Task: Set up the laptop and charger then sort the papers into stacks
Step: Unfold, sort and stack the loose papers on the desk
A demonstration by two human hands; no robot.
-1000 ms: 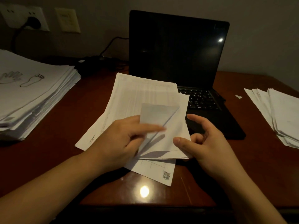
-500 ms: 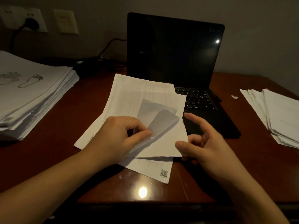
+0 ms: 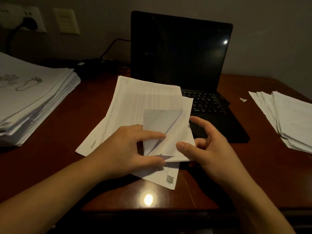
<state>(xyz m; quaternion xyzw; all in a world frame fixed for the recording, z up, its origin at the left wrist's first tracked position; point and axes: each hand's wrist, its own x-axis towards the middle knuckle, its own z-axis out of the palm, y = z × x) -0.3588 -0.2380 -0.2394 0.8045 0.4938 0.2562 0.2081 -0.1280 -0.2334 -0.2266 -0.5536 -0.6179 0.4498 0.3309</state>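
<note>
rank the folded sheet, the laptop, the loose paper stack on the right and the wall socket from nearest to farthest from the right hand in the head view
1. folded sheet: touched by the right hand's thumb, just to its left.
2. laptop: just beyond the hand, mid-desk.
3. loose paper stack: at the desk's right edge.
4. wall socket: far back left, on the wall.

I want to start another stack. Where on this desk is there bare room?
Two bare patches of desk: between the left stack and the middle papers, and between the laptop and the right stack, bar a small scrap. Crowded: the centre, where the left hand and right hand hold the middle papers over the laptop; the charger sits back left.
</note>
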